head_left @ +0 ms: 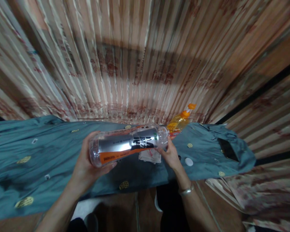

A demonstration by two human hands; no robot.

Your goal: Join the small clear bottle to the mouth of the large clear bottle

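Note:
A clear plastic bottle [125,143] with a silver, black and orange label lies sideways in the air between my hands. My left hand [87,161] wraps round its base end, thumb underneath. At the neck end, my right hand [170,153] grips the bottle from below and from the right; some of its fingers are hidden. Beneath the bottle, a white tissue or cloth [150,156] rests on the teal cover. Just behind my right hand stands a pump bottle [178,124] of yellow liquid with an orange top, its lower part partly hidden.
The teal patterned cloth [62,145] spreads over a long surface. To the right lie a white round lid-like disc [188,161], a small dark object beside it and a black phone [227,149]. Pleated curtains [135,64] hang behind; a dark bar [258,90] runs at right.

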